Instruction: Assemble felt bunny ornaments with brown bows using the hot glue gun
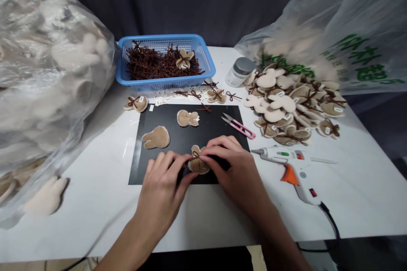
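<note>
A tan plush bunny piece with a brown bow lies at the front of the black mat. My left hand grips its left edge between thumb and forefinger. From the other side, my right hand pinches at the bow and the upper right of the piece; its fingertips partly hide the ears. Two more plush bunny pieces rest on the mat: one at the left, another farther back with a white tag by its ears. Pink thread snips lie at the mat's right edge.
A blue basket of brown bows stands at the back beside a grey-lidded jar. Finished-looking bunny pieces are heaped at right, behind a glue gun with a cord. Large plastic bags flank the white table.
</note>
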The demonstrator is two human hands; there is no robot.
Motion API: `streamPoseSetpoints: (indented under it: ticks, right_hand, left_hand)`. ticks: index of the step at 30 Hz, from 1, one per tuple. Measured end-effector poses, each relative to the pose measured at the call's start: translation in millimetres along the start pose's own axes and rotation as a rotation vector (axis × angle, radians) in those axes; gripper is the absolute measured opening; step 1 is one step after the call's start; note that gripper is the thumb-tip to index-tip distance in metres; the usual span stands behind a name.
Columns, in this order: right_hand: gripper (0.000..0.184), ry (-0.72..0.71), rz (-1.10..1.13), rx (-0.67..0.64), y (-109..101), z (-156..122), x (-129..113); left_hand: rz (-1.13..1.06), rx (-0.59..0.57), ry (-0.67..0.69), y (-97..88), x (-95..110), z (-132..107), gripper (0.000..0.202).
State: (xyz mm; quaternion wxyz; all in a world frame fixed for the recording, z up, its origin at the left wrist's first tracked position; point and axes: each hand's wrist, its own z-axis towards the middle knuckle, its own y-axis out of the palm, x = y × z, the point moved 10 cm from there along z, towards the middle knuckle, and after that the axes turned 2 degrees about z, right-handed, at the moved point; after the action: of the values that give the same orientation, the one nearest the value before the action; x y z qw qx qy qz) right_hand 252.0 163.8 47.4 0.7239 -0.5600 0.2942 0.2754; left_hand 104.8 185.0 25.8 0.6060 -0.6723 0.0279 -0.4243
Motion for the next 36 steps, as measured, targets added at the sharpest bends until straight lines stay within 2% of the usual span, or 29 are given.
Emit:
streamPoseSetpoints:
  ticks: [9,17,26,32,36]
  right_hand:
    - [0.028,-0.075,-0.044,-0.019,3,-1,-11]
    - [0.019,0.020,0.013,0.071,-11,-2,3]
    - [0.021,-0.030,-0.015,0.011,4,1,-2]
    - [0.031,-0.093,-0.047,-0.032,9,1,-10]
    - [0.028,-0.061,-0.016,0.026,-5,0,-6]
  left_hand:
    - [0.102,0.045,0.070,-3.9,10,-2,0.021]
    - [0.131,0.062,0.089,-5.7,14,-3,0.023]
    - [0.148,0.073,0.114,-4.4,16,-3,0.021]
    - [0.148,0.082,0.126,-4.8,17,-3,0.019]
    - [0.154,0.099,0.144,-5.8,17,-5,0.023]
